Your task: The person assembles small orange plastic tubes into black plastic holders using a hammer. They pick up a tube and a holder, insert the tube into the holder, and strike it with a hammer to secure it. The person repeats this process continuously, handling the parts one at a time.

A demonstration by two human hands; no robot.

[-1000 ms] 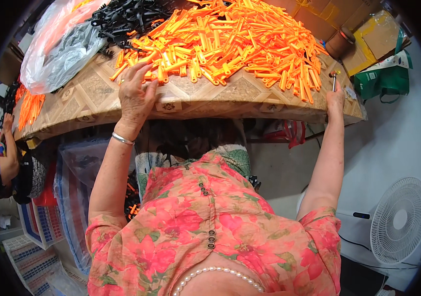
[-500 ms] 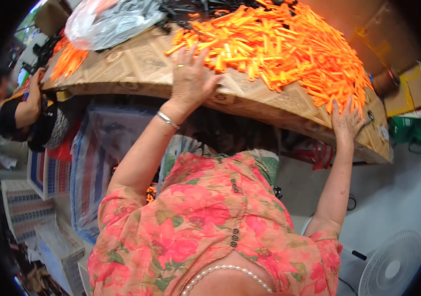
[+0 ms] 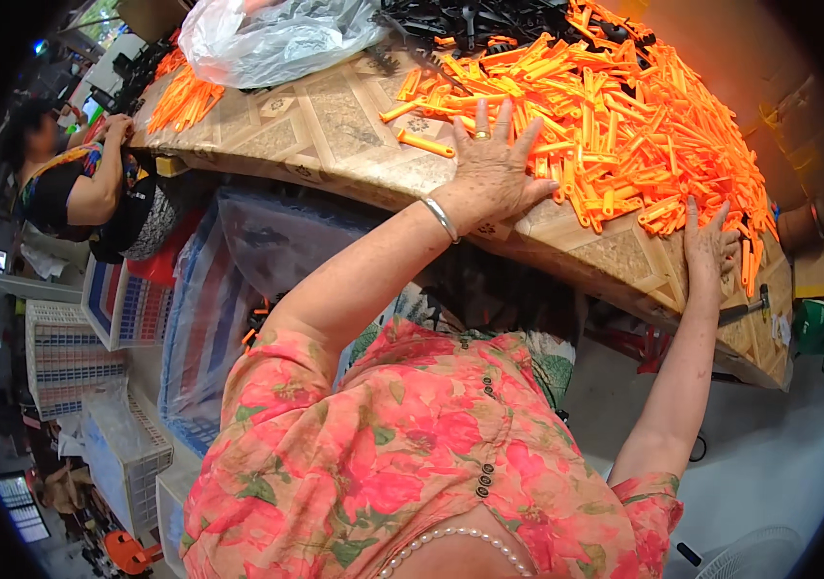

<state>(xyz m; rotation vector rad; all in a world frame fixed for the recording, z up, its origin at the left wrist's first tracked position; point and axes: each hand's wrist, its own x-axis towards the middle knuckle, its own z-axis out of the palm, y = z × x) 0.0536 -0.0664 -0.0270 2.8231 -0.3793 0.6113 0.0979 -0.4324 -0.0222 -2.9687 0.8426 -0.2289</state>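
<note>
A large pile of slim orange plastic pieces (image 3: 624, 125), shaped like small handles, covers the right part of the patterned tabletop (image 3: 315, 116). My left hand (image 3: 494, 179) lies at the pile's near left edge, palm down with fingers spread, and grips nothing. A ring and a silver bangle are on that arm. One loose orange piece (image 3: 426, 144) lies just left of its fingers. At the pile's near right edge rests my right hand (image 3: 709, 249), open, its fingertips against the pieces.
Black plastic parts (image 3: 470, 24) lie behind the pile, beside a clear plastic bag (image 3: 281, 43). A smaller orange heap (image 3: 185, 101) is farther left, near another person (image 3: 83, 183). A hammer (image 3: 748, 307) lies right of my right hand. Plastic crates (image 3: 74, 352) stand lower left; a fan (image 3: 754, 555) is lower right.
My left hand has shifted right along the pile's near edge, with a loose orange piece now left of it. My right hand stays by the pile's right end. The whole view has shifted.
</note>
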